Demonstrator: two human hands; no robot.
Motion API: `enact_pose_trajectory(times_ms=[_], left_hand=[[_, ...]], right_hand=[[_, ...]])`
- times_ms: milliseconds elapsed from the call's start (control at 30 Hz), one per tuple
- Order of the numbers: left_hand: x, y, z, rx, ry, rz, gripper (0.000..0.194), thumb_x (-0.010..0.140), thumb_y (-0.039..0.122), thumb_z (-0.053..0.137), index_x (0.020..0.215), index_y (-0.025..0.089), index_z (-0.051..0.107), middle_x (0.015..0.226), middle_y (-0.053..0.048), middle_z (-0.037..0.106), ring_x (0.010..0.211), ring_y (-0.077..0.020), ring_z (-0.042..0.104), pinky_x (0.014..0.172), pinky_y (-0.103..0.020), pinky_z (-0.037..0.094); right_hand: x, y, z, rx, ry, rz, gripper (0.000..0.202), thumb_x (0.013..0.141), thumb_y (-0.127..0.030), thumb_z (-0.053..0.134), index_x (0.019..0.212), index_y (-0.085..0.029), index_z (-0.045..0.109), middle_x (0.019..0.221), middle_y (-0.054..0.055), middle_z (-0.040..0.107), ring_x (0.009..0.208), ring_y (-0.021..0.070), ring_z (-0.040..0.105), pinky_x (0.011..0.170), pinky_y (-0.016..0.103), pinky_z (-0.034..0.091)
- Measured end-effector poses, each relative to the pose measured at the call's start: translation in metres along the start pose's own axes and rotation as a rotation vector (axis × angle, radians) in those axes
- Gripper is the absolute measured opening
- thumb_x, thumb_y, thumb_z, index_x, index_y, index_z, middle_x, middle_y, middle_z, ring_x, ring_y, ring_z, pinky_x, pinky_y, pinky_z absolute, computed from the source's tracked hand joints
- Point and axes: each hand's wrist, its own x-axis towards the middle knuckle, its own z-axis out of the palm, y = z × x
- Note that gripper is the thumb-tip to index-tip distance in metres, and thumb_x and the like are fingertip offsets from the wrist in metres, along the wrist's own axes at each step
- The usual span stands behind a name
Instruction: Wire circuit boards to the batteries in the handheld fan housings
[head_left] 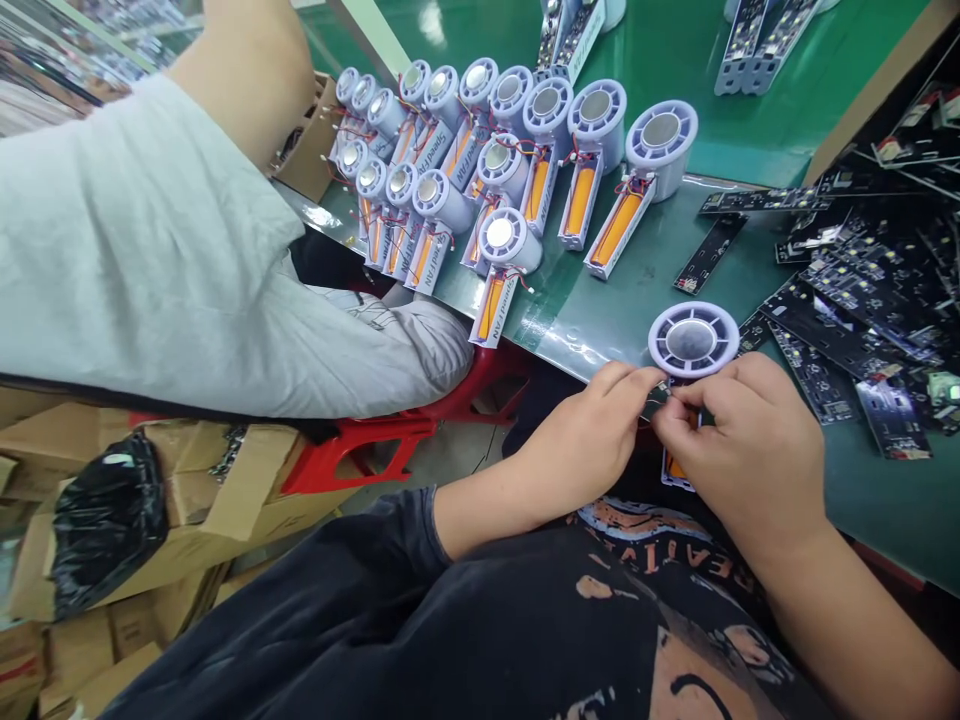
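At the table's front edge, a lilac handheld fan [694,343] with a round silver centre faces up, its handle partly behind my hands. An orange battery [675,468] shows below my right hand. My left hand [592,430] is closed, pinching a small dark circuit board [655,398] between thumb and fingers. Meeting it from the right, my right hand [750,440] pinches at the board's end. What lies between its fingertips is too small and covered to make out.
Several fans with orange batteries and loose wires [577,200] stand in rows to the left. Black circuit boards [862,290] are heaped at right. A co-worker's grey sleeve [150,250] reaches in at left, above a red stool [360,455] and cardboard boxes [247,490].
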Motion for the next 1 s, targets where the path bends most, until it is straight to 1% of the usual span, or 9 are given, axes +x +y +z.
enact_pose_trajectory(times_ms=[133, 233, 433, 600, 700, 800, 900, 1000], left_hand=[[0.0004, 0.0020, 0.0003, 0.033, -0.023, -0.020, 0.040, 0.098, 0.011, 0.031, 0.135, 0.018, 0.046, 0.127, -0.011, 0.056, 0.117, -0.0238, 0.060, 0.101, -0.043, 0.057], [0.0000, 0.0036, 0.0005, 0.039, -0.043, -0.030, 0.042, 0.097, 0.011, 0.031, 0.136, 0.019, 0.045, 0.128, -0.011, 0.055, 0.119, -0.0243, 0.060, 0.101, -0.042, 0.057], [0.0001, 0.0017, 0.0027, 0.010, -0.035, 0.010, 0.042, 0.097, 0.010, 0.030, 0.137, 0.014, 0.042, 0.134, -0.014, 0.055, 0.125, -0.0259, 0.056, 0.106, -0.046, 0.054], [0.0011, 0.0014, 0.0030, -0.004, -0.027, 0.006, 0.041, 0.097, 0.010, 0.030, 0.135, 0.017, 0.043, 0.132, -0.013, 0.056, 0.124, -0.0250, 0.056, 0.107, -0.046, 0.053], [0.0014, 0.0033, 0.0039, 0.006, -0.023, -0.013, 0.042, 0.096, 0.010, 0.030, 0.135, 0.017, 0.044, 0.131, -0.012, 0.055, 0.123, -0.0249, 0.056, 0.107, -0.046, 0.053], [0.0012, 0.0047, 0.0055, 0.019, -0.020, -0.022, 0.043, 0.096, 0.009, 0.031, 0.135, 0.018, 0.045, 0.131, -0.011, 0.055, 0.124, -0.0248, 0.056, 0.107, -0.045, 0.053], [0.0008, 0.0044, 0.0073, 0.017, -0.015, -0.021, 0.041, 0.097, 0.011, 0.032, 0.135, 0.018, 0.045, 0.130, -0.011, 0.055, 0.125, -0.0251, 0.056, 0.108, -0.046, 0.052], [0.0005, 0.0028, 0.0099, -0.018, -0.001, 0.016, 0.041, 0.098, 0.012, 0.031, 0.136, 0.016, 0.045, 0.134, -0.013, 0.055, 0.127, -0.0249, 0.055, 0.111, -0.046, 0.050]], right_hand=[[-0.0012, 0.0006, 0.0009, -0.003, 0.012, -0.003, 0.023, 0.083, -0.018, 0.056, 0.060, -0.022, 0.052, 0.067, 0.003, 0.049, 0.065, 0.0157, 0.044, 0.056, 0.032, 0.031], [-0.0007, -0.0001, 0.0003, -0.034, 0.010, -0.009, 0.023, 0.082, -0.017, 0.056, 0.060, -0.022, 0.050, 0.067, 0.003, 0.047, 0.063, 0.0150, 0.041, 0.056, 0.032, 0.028], [0.0030, -0.0036, -0.0029, -0.058, -0.021, 0.007, 0.027, 0.079, -0.017, 0.055, 0.057, -0.021, 0.042, 0.066, 0.002, 0.041, 0.060, 0.0134, 0.031, 0.056, 0.033, 0.022], [0.0040, -0.0035, -0.0038, -0.061, -0.052, 0.015, 0.026, 0.078, -0.017, 0.055, 0.057, -0.021, 0.040, 0.067, 0.002, 0.039, 0.060, 0.0137, 0.028, 0.057, 0.033, 0.019], [0.0045, -0.0024, -0.0028, -0.049, -0.053, 0.013, 0.025, 0.076, -0.016, 0.055, 0.056, -0.021, 0.041, 0.067, 0.002, 0.038, 0.061, 0.0142, 0.028, 0.057, 0.034, 0.019], [0.0042, -0.0015, -0.0011, -0.028, -0.052, 0.024, 0.024, 0.076, -0.015, 0.054, 0.056, -0.022, 0.043, 0.068, 0.003, 0.039, 0.062, 0.0147, 0.031, 0.057, 0.034, 0.020], [0.0017, -0.0001, 0.0010, 0.011, -0.046, 0.028, 0.026, 0.082, -0.018, 0.054, 0.057, -0.022, 0.045, 0.067, 0.003, 0.042, 0.064, 0.0157, 0.037, 0.058, 0.034, 0.026], [-0.0015, 0.0017, 0.0027, 0.063, -0.030, 0.021, 0.029, 0.087, -0.020, 0.054, 0.059, -0.023, 0.049, 0.066, 0.003, 0.045, 0.066, 0.0164, 0.043, 0.060, 0.034, 0.033]])
